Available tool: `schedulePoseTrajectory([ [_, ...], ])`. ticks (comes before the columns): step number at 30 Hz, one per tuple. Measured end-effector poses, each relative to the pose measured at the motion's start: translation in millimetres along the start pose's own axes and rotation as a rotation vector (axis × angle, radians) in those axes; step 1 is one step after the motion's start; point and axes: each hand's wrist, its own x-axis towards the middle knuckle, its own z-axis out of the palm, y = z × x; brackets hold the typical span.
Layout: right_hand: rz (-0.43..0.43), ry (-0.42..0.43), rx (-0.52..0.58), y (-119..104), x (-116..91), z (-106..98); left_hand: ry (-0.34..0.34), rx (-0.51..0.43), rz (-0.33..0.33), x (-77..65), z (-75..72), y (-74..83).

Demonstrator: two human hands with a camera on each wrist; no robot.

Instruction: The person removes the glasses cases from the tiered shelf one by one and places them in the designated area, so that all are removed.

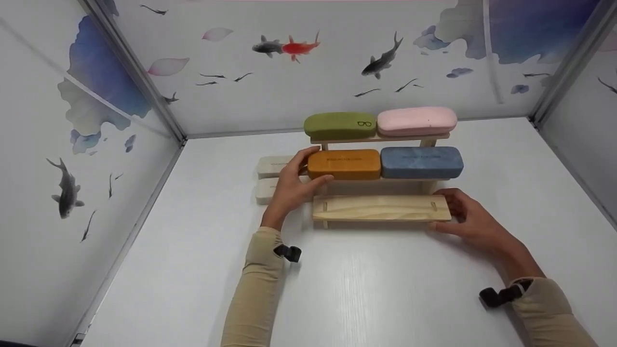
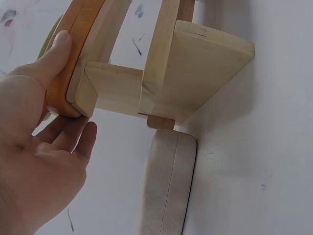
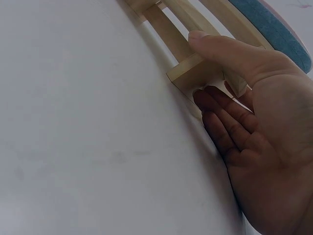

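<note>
A three-tier wooden rack (image 1: 381, 208) stands on the table. Its middle tier bears an orange glasses case (image 1: 344, 166) on the left and a blue glasses case (image 1: 422, 164) on the right. My left hand (image 1: 290, 185) grips the orange case's left end; in the left wrist view the thumb lies along the orange case (image 2: 63, 95), fingers at its end. At the bottom tier's right end, my right hand (image 1: 475, 221) holds the rack, thumb on the front edge. The right wrist view shows its fingers behind the wooden board (image 3: 195, 71).
On the top tier sit a green glasses case (image 1: 337, 124) and a pink one (image 1: 417, 121). Two whitish cases, one behind (image 1: 271, 166) and one in front (image 1: 266, 191), lie left of the rack, partly hidden by my left hand. Patterned white walls (image 1: 337, 72) enclose the table.
</note>
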Motion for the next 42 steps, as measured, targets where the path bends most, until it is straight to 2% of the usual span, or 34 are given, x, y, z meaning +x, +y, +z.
schedulePoseTrajectory([
  [8, 0.007, 0.002, -0.012, -2, 0, 0, 0.038, -0.012, 0.01, -2.3, 2.4, -3.4],
  [19, -0.006, 0.001, 0.023, 0, 0, -1, 0.072, -0.038, 0.065, -4.8, 2.7, -7.3],
  [27, 0.005, -0.004, 0.025, 0, 0, 0, 0.09, -0.01, 0.088, -8.7, -4.7, -11.6],
  [34, 0.002, 0.0, 0.022, 1, -1, -1, 0.086, -0.047, 0.092, -10.5, -10.8, -12.9],
  [42, 0.004, -0.005, 0.021, 0, -1, 1, 0.093, -0.027, 0.101, -16.0, -24.2, -12.5],
])
